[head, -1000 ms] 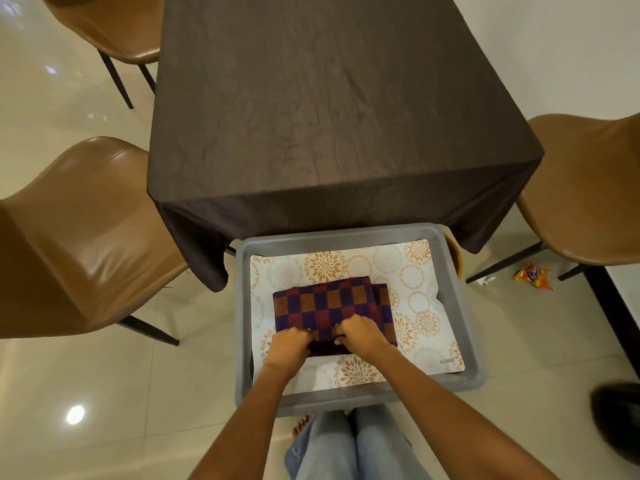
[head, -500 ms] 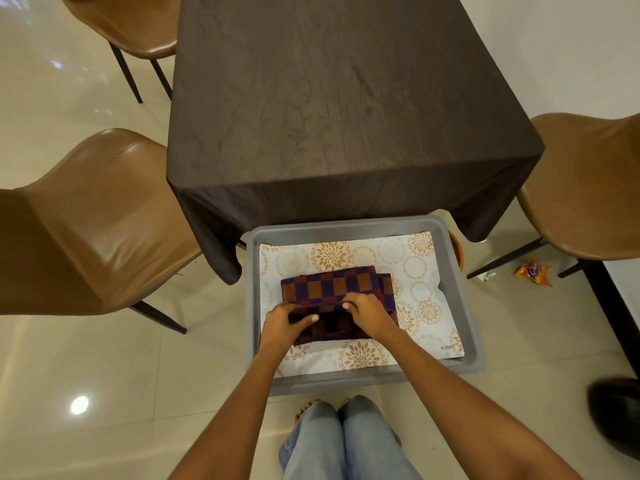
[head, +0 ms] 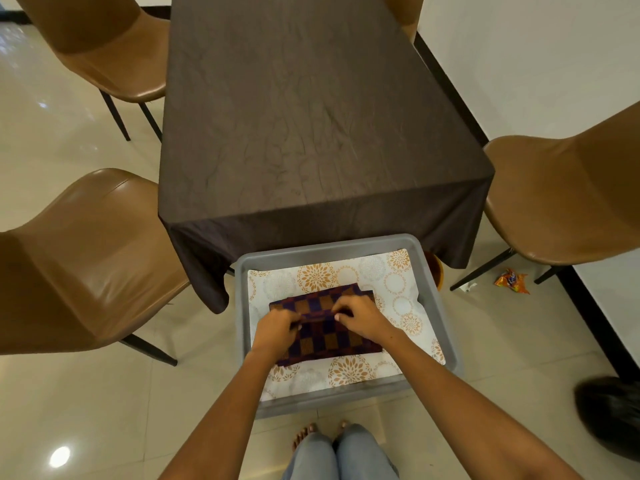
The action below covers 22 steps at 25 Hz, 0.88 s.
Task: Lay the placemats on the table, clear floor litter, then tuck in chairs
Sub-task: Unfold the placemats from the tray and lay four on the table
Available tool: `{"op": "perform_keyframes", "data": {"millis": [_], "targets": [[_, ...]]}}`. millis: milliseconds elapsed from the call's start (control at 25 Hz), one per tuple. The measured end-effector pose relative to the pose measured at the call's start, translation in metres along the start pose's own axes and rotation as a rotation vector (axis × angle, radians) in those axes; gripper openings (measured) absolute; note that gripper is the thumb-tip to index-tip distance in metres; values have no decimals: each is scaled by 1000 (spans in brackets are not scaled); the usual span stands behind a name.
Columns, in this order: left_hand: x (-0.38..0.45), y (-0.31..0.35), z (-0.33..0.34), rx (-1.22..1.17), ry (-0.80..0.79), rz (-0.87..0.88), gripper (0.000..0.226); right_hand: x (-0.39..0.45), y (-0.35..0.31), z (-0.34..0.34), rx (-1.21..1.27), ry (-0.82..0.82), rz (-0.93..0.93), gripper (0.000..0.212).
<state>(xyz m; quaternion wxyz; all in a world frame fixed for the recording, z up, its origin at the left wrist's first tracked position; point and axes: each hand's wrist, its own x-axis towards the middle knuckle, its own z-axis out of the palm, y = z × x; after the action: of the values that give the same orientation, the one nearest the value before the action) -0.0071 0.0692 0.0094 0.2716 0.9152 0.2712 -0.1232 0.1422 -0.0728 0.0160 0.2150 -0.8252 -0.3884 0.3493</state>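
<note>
Room: glossy pale tiled floor (head: pixel 69 393), white wall on the right, tan chairs standing out from a long bench.
Bench (head: pixel 311 116): covered in a dark brown cloth, nothing laid on it yet.
Tray (head: pixel 446 327): grey, at the near end of the bench, holding a floral placemat (head: pixel 398 282) with a folded purple-and-orange checked placemat (head: pixel 332 337) on top.
Left hand (head: pixel 275 332): fingers curled, pinching the checked placemat's upper fold.
Right hand (head: pixel 360 318): fingers likewise clamped on the same fold, just beside the left.
Litter: an orange wrapper (head: pixel 512 280) lies on the floor under the right chair (head: pixel 568 195), with a small white scrap near it.
Chairs: near left chair (head: pixel 86 258) and far left chair (head: pixel 104 46) both pulled out.
Progress: barely begun, by my judgement; placemats unlaid, litter uncollected, chairs untucked.
</note>
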Motion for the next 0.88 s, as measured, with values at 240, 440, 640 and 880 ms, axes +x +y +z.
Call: {"op": "perform_keyframes", "data": {"millis": [240,440,640,880], "targets": [[-2,-13,55,153,-310,41,79,14,46,48,-214,15,111,29],[11,-18,76,212,-235,78,38,64,49,53,-516,114,53,57],[8,-20,90,223,-226,5,38,74,37,49,-673,177,97,29],[1,-12,68,21,-43,-65,23,60,22,36,-628,7,38,23]]}}
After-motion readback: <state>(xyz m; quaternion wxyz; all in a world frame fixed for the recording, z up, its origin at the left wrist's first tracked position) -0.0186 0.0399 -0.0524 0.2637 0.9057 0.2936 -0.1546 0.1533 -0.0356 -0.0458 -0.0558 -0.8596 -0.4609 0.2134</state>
